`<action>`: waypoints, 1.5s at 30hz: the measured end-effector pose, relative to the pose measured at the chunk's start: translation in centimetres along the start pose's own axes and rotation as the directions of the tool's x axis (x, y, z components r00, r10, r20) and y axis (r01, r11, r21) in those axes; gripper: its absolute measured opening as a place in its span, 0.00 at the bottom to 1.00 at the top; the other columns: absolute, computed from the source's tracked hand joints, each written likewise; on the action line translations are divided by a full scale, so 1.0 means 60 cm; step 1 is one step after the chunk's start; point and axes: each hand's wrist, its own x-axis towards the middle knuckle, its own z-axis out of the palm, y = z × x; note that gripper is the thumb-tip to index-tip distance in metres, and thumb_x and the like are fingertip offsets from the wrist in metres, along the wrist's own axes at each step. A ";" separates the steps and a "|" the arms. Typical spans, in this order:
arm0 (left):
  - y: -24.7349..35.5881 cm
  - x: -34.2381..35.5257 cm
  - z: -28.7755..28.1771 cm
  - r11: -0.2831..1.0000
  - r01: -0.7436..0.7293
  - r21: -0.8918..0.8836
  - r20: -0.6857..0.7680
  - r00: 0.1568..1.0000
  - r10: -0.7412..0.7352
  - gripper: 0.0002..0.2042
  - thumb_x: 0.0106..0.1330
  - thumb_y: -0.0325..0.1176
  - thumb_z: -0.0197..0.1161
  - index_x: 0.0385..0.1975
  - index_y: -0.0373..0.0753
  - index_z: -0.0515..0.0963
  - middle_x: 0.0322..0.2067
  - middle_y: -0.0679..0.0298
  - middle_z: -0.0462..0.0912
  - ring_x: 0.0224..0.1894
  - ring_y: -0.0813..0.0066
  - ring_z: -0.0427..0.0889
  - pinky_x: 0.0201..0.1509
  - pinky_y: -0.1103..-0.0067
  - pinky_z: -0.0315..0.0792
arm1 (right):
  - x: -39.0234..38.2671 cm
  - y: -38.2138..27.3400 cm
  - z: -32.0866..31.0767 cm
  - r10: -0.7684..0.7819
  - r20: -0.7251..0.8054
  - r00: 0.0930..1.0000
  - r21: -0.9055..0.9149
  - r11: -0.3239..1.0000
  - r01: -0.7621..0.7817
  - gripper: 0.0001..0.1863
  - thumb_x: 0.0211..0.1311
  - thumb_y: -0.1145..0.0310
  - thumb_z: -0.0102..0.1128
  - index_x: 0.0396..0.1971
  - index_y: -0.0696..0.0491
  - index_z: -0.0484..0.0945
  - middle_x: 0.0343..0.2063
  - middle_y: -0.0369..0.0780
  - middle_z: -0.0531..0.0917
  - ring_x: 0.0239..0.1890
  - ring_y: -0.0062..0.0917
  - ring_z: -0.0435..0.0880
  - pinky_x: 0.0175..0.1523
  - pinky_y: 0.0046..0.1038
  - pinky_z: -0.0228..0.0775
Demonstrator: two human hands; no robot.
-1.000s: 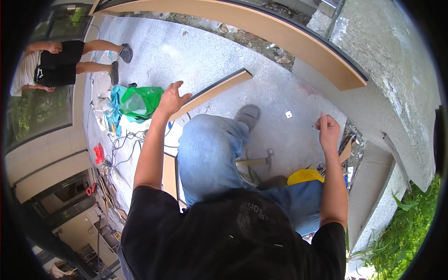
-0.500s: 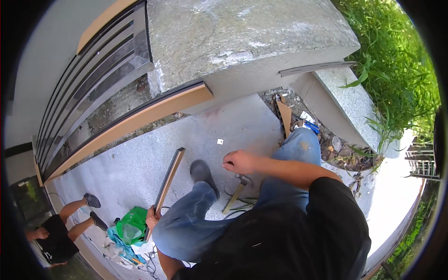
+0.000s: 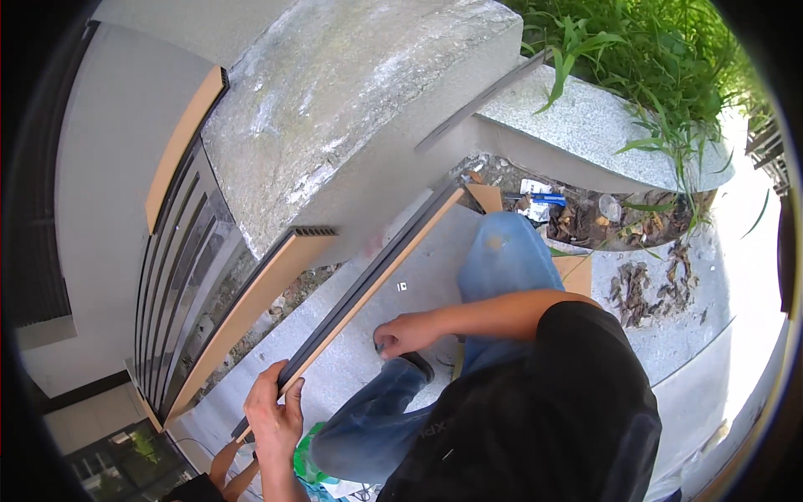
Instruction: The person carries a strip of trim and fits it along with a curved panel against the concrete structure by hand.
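My left hand (image 3: 274,414) is wrapped round the lower part of a long, narrow trim strip (image 3: 361,293), dark on its upper face and tan along one edge. The strip slants up and away to the right, its far end over the ground by the corner of the concrete block. My right hand (image 3: 407,335) hovers right of the strip with fingers and thumb pinched together. Something small and dark seems to be at its fingertips, too small to name. Behind that hand my shoe (image 3: 416,365) partly shows.
A tan hollow board (image 3: 280,259) lies along the metal grille (image 3: 201,243) beside the concrete block (image 3: 335,109). A blue-handled cutter (image 3: 548,199) rests among dry leaves. Near my leg is a green bag (image 3: 306,452). Another person's arms (image 3: 227,468) show at lower left.
My left hand has raised the trim strip from beside my knee and swung it forward to the right. My right hand has moved slightly left and down. The view has turned.
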 end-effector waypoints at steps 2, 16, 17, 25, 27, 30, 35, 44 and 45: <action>0.073 0.081 0.009 0.997 -0.068 -0.045 0.016 0.998 0.068 0.16 0.65 0.28 0.70 0.51 0.33 0.78 0.38 0.47 0.85 0.37 0.49 0.87 0.41 0.66 0.79 | -0.010 -0.003 -0.029 -0.056 -0.164 0.985 0.154 0.985 0.081 0.21 0.74 0.54 0.60 0.52 0.56 0.76 0.42 0.45 0.87 0.46 0.35 0.86 0.52 0.35 0.77; 0.331 0.448 0.158 0.925 -0.377 -0.043 -0.031 0.926 0.376 0.22 0.69 0.38 0.67 0.57 0.30 0.76 0.40 0.39 0.85 0.43 0.41 0.86 0.49 0.60 0.78 | -0.112 -0.008 -0.372 0.307 -0.945 0.114 0.327 0.858 0.396 0.31 0.74 0.45 0.57 0.45 0.66 0.72 0.29 0.44 0.84 0.25 0.26 0.84 0.33 0.29 0.78; 0.331 0.458 0.167 0.929 -0.366 -0.050 -0.044 0.930 0.364 0.22 0.69 0.38 0.67 0.57 0.29 0.76 0.41 0.39 0.85 0.44 0.42 0.86 0.49 0.61 0.78 | -0.113 0.002 -0.382 0.311 -0.944 0.106 0.327 0.855 0.403 0.31 0.74 0.45 0.57 0.45 0.66 0.72 0.29 0.44 0.84 0.25 0.26 0.84 0.33 0.29 0.78; 0.302 0.503 0.216 0.880 -0.474 0.028 -0.132 0.871 0.474 0.22 0.65 0.37 0.72 0.55 0.29 0.79 0.46 0.45 0.81 0.48 0.47 0.82 0.54 0.65 0.76 | -0.073 0.031 -0.381 0.381 -0.924 -0.019 0.342 0.850 0.401 0.37 0.68 0.40 0.62 0.47 0.67 0.70 0.32 0.49 0.85 0.30 0.34 0.87 0.37 0.34 0.79; 0.300 0.505 0.223 0.887 -0.460 0.026 -0.129 0.879 0.460 0.21 0.64 0.36 0.73 0.53 0.31 0.81 0.43 0.48 0.81 0.46 0.50 0.82 0.52 0.66 0.76 | -0.058 0.047 -0.377 0.410 -0.911 -0.039 0.370 0.857 0.357 0.38 0.67 0.40 0.62 0.49 0.67 0.70 0.34 0.50 0.85 0.34 0.37 0.87 0.41 0.36 0.79; 0.297 0.507 0.231 0.886 -0.459 0.069 -0.134 0.876 0.464 0.20 0.64 0.35 0.73 0.52 0.31 0.81 0.41 0.49 0.81 0.44 0.50 0.82 0.51 0.66 0.76 | -0.045 0.068 -0.378 0.401 -0.912 -0.080 0.358 0.877 0.320 0.37 0.68 0.43 0.64 0.51 0.67 0.68 0.34 0.49 0.84 0.33 0.34 0.85 0.39 0.34 0.79; 0.292 0.503 0.232 0.884 -0.464 0.064 -0.165 0.868 0.468 0.21 0.62 0.35 0.75 0.51 0.31 0.82 0.39 0.49 0.81 0.43 0.50 0.81 0.50 0.65 0.76 | -0.042 0.063 -0.371 0.460 -0.888 -0.030 0.419 0.832 0.363 0.41 0.65 0.39 0.64 0.54 0.66 0.69 0.40 0.54 0.85 0.44 0.45 0.86 0.51 0.39 0.78; 0.287 0.509 0.259 0.862 -0.495 0.110 -0.169 0.845 0.507 0.21 0.60 0.35 0.76 0.51 0.32 0.82 0.39 0.51 0.82 0.42 0.53 0.82 0.48 0.67 0.77 | -0.044 0.086 -0.359 0.549 -0.835 0.051 0.484 0.685 0.545 0.42 0.62 0.41 0.69 0.54 0.68 0.68 0.41 0.50 0.84 0.37 0.30 0.87 0.39 0.31 0.81; 0.280 0.510 0.255 0.868 -0.486 0.102 -0.174 0.850 0.497 0.21 0.60 0.36 0.76 0.51 0.32 0.83 0.38 0.51 0.82 0.42 0.52 0.82 0.48 0.67 0.76 | -0.031 0.086 -0.351 0.551 -0.819 0.162 0.539 0.640 0.548 0.42 0.62 0.42 0.70 0.54 0.68 0.68 0.42 0.49 0.83 0.39 0.31 0.87 0.41 0.31 0.82</action>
